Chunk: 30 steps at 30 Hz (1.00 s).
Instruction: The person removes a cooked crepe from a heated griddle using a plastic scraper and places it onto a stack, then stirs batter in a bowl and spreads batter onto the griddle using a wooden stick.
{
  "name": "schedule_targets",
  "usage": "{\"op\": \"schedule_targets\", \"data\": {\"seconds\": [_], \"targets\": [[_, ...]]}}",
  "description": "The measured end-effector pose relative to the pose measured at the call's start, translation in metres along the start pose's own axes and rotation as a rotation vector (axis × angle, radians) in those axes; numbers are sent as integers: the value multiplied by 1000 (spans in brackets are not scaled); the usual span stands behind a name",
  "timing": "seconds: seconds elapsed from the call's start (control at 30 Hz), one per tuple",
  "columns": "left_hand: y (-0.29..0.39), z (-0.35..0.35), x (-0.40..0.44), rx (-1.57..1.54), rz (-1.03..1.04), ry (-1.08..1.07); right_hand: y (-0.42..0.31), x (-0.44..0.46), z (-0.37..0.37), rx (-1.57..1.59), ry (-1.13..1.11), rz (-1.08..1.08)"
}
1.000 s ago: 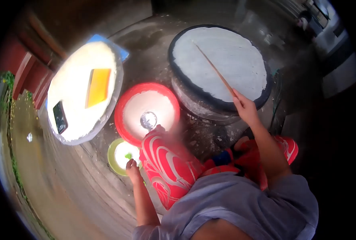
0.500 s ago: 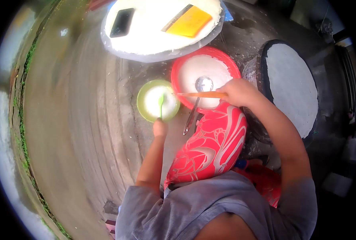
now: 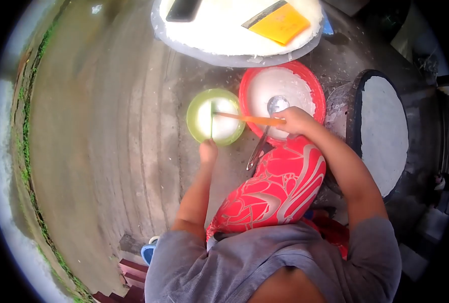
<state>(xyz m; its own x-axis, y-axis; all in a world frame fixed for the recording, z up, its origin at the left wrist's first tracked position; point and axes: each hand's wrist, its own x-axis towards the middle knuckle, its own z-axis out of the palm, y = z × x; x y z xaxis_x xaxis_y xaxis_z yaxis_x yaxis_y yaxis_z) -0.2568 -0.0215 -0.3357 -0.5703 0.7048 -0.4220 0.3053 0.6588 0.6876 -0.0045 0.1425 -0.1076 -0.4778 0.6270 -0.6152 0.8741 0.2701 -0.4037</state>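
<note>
My left hand [image 3: 208,150] is closed on the handle of a green spoon [image 3: 212,121], held over a green bowl [image 3: 191,119] of white contents. In my right hand [image 3: 296,122] is a long, thin orange stick-like tool [image 3: 257,120]; its exact kind is unclear. Its narrow tip reaches across the bowl and meets the spoon, or crosses it. Beneath the right hand stands a red basin [image 3: 321,101] of whitish batter-like mixture [image 3: 265,83]. A metal ladle [image 3: 278,104] rests in that basin, its handle leaning out over the near rim.
Beyond the basin, a round white-covered surface [image 3: 224,43] carries a dark phone [image 3: 184,9] and a yellow scraper [image 3: 280,22]. On the right is a dark-rimmed round pan [image 3: 383,134] with a pale sheet. My red-patterned trouser leg [image 3: 280,187] lies close to the basin.
The orange tool's tip has moved left from the bowl's right edge to the spoon. The spoon has turned edge-on and sits higher over the bowl. The whole view has shifted slightly.
</note>
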Motion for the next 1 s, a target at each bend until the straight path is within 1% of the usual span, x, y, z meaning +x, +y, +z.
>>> {"op": "schedule_targets", "data": {"seconds": [0.03, 0.07, 0.13, 0.17, 0.23, 0.3, 0.4, 0.47, 0.53, 0.57, 0.6, 0.63, 0.67, 0.73, 0.77, 0.83, 0.87, 0.93, 0.97, 1.0], "targets": [[-13, 2, 11, -36, -56, 3, -3, -4, -3, 55, -24, 84], [-14, 2, 10, -34, -56, 5, -1, -1, 0, 57, -25, 81], [-18, 0, 2, -147, -72, -39, 8, 8, 10, -127, -13, -14], [-18, 4, -6, -137, -6, -49, 12, 9, 16, -125, -11, -14], [-9, 7, -28, -119, 125, -67, 12, 7, 25, -338, 202, -153], [-16, 11, -26, -120, 72, -81, 10, -7, 20, -329, 201, -123], [-39, 14, 0, -140, 160, -31, 23, -28, 23, -289, 201, -89], [-15, 1, -4, -102, -81, -49, 53, -47, 29, -257, 202, -76], [-5, -5, -11, -90, -100, -71, 87, -67, 49, -3, 384, -125], [20, -19, -22, 95, -57, -121, 96, -79, 56, 0, 393, -113], [45, -32, -33, 282, -8, -170, 103, -92, 64, 264, 430, -30], [65, -35, -44, 626, -58, -157, 109, -102, 71, 530, 470, 54], [77, -38, -51, 632, -32, -167, 113, -108, 81, 537, 493, 70], [99, -42, -62, 765, 494, 242, 127, -112, 104, 1047, 600, 360], [114, -43, -63, 763, 522, 233, 135, -110, 117, 1089, 651, 357], [152, -49, -62, 505, 786, 194, 139, -95, 131, 1242, 699, 397], [174, -52, -64, 507, 810, 185, 144, -83, 142, 1349, 719, 391], [219, -53, -65, 400, 981, 215, 140, -67, 146, 1379, 663, 284], [235, -51, -60, 402, 1000, 213, 148, -59, 157, 1433, 598, 191], [251, -47, -53, 357, 1077, 202, 145, -60, 154, 1242, 561, 304]]}}
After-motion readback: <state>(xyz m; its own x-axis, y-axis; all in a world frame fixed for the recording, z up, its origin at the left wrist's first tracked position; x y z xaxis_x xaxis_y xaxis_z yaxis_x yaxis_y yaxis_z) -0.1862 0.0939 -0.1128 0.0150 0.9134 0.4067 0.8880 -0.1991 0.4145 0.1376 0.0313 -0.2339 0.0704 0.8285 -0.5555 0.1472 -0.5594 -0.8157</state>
